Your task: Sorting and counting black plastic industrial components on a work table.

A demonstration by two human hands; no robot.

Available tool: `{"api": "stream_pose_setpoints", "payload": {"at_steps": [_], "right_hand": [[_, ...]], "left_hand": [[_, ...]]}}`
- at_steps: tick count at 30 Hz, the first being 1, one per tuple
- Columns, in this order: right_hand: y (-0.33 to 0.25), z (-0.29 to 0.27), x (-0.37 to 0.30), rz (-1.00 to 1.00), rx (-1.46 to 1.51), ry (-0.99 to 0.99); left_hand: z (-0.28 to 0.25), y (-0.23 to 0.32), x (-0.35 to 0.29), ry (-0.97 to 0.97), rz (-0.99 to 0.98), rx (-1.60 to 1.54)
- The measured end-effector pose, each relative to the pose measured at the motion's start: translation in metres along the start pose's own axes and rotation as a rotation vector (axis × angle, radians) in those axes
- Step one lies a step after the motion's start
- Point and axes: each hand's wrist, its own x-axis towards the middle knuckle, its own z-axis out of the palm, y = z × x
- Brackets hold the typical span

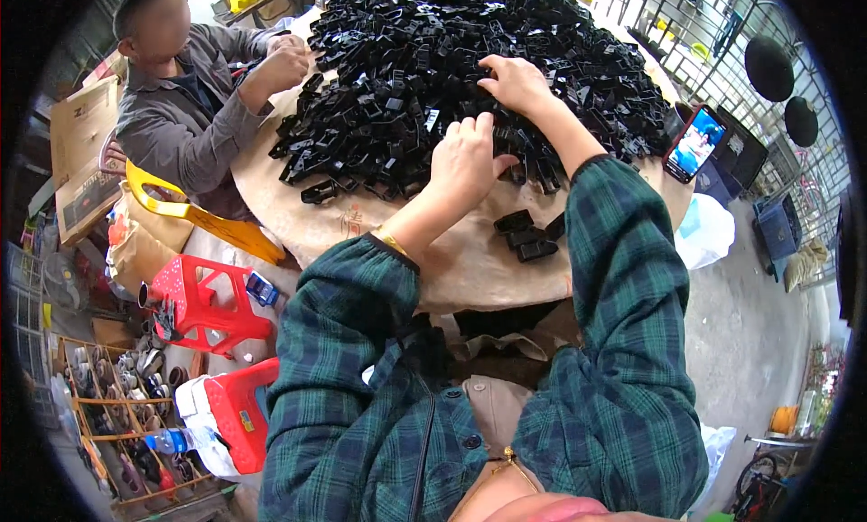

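Note:
A large heap of small black plastic pieces [388, 61], boxy and clip-like, covers most of a round table. My left hand [463, 163] lies at the heap's near edge, its thumb spread away from the fingers; the fingertips partly hide behind the hand. Farther in and to the right, my right hand [517, 86] reaches over the pieces with thumb and forefinger apart. Neither hand shows a piece in it. Several black plastic pieces [533, 247] lie apart from the heap, near the table's front edge, below my hands.
The pale tabletop cover [424, 274] shows along the near side. A phone [695, 143] with a lit screen stands at the right edge. Across to the left sits another person [190, 97], hands at the heap. Red stools [203, 296] and a yellow plastic chair part [199, 217] are at left.

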Motion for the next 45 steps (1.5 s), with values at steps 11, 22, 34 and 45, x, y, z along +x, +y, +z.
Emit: {"api": "stream_pose_setpoints", "payload": {"at_steps": [11,22,34,45], "right_hand": [[0.02,-0.035,-0.03,0.079,0.667,0.071],[0.003,-0.056,-0.088,0.112,1.096,-0.219],[-0.013,-0.039,-0.097,0.197,1.272,-0.068],[-0.023,-0.035,-0.104,0.244,1.365,0.02]], "left_hand": [[0.013,-0.003,-0.001,-0.121,-0.057,-0.041],[0.017,-0.002,0.004,0.117,-0.024,-0.218],[-0.02,-0.01,0.016,-0.064,-0.23,-1.016],[-0.01,-0.016,0.015,-0.12,-0.236,-1.131]]}}
